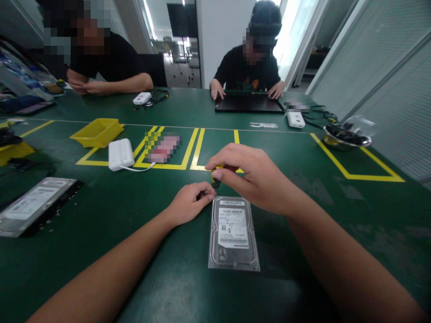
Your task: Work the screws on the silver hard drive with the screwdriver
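Observation:
A silver hard drive (pixel 235 255) with a white label lies flat on the green table in front of me. My right hand (pixel 256 179) is above its far edge, thumb and fingers closed around a short yellow-and-black screwdriver (pixel 216 183). The screwdriver stands roughly upright over the drive's far left corner. My left hand (pixel 190 202) rests on the table beside that corner, thumb and forefinger pinched together just below the screwdriver. Whatever sits between those fingertips is too small to make out, and the screwdriver's tip is hidden there.
To the left lie another hard drive (pixel 35 204), a white power bank (pixel 120 154) cabled to a blurred phone (pixel 164 149), and a yellow bin (pixel 97 133). A metal bowl (pixel 346 140) with dark parts stands far right. Across the table, one person handles a black panel (pixel 249 104); another person (pixel 111 63) sits left.

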`<state>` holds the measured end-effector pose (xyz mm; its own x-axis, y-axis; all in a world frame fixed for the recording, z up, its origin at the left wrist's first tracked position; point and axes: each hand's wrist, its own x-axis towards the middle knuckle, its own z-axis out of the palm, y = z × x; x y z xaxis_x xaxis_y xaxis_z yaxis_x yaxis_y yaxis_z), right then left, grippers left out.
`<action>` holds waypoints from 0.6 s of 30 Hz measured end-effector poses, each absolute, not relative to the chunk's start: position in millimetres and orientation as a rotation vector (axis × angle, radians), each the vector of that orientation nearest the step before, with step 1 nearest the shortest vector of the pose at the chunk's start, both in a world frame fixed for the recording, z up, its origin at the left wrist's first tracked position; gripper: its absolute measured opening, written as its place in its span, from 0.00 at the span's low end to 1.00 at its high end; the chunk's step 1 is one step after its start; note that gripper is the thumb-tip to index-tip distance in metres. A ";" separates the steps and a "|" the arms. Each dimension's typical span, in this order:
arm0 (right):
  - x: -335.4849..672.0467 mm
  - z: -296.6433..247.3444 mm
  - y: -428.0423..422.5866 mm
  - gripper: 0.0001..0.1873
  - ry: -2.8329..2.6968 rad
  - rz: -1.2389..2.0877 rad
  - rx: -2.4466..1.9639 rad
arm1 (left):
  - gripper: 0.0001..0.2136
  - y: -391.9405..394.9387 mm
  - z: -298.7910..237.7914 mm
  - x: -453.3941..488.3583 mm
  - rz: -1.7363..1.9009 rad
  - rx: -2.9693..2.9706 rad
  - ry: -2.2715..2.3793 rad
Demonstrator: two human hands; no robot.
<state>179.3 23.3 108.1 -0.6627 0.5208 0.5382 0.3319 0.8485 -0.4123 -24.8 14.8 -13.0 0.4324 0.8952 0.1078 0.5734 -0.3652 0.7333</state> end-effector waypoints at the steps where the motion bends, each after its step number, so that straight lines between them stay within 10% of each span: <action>1: 178.3 109.3 24.5 0.07 -2.367 0.362 -0.612 | 0.06 14.8 -13.1 -24.9 0.671 2.068 1.234; 18: 180.6 113.0 29.3 0.11 -2.366 0.242 -0.821 | 0.04 15.1 -11.4 -26.4 0.654 2.085 1.200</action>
